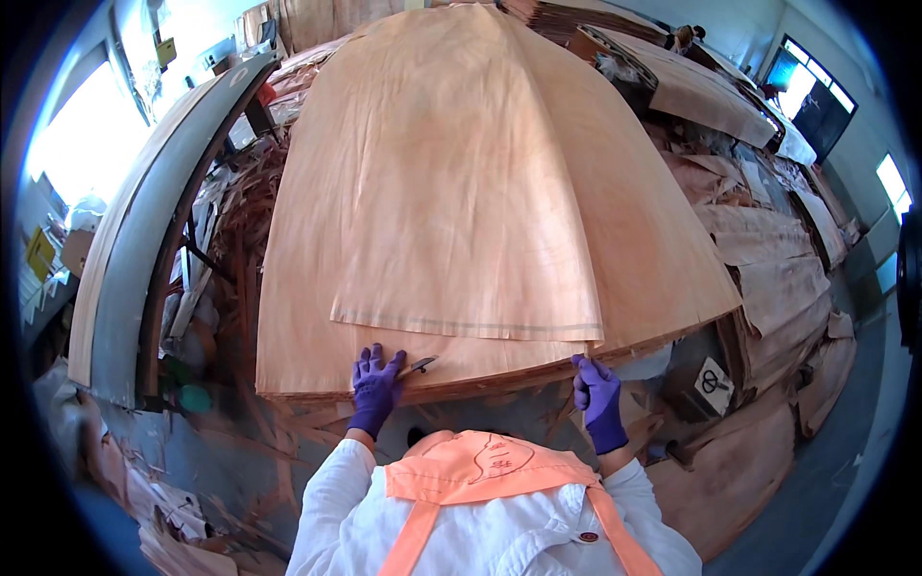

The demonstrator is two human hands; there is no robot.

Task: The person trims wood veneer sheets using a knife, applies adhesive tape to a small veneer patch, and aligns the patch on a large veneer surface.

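Note:
My left hand (378, 382), in a purple glove, rests with spread fingers on a large stack of pale wood veneer (298, 288) near its front edge. Just right of those fingers lies a small dark-bladed knife (419, 367). A narrower veneer sheet (461, 240) lies over the stack, its front end marked by a greyish band. My right hand (595, 394), also gloved, pinches a narrow veneer strip (583, 351) by that sheet's front right corner; its far fingers are partly hidden.
A long bench with grey top (154, 259) stands left. Veneer scraps (240, 202) litter the floor around the stack. More veneer piles (768, 278) lie right, beside a pale box (711, 384). A person (687, 38) is at the far right back.

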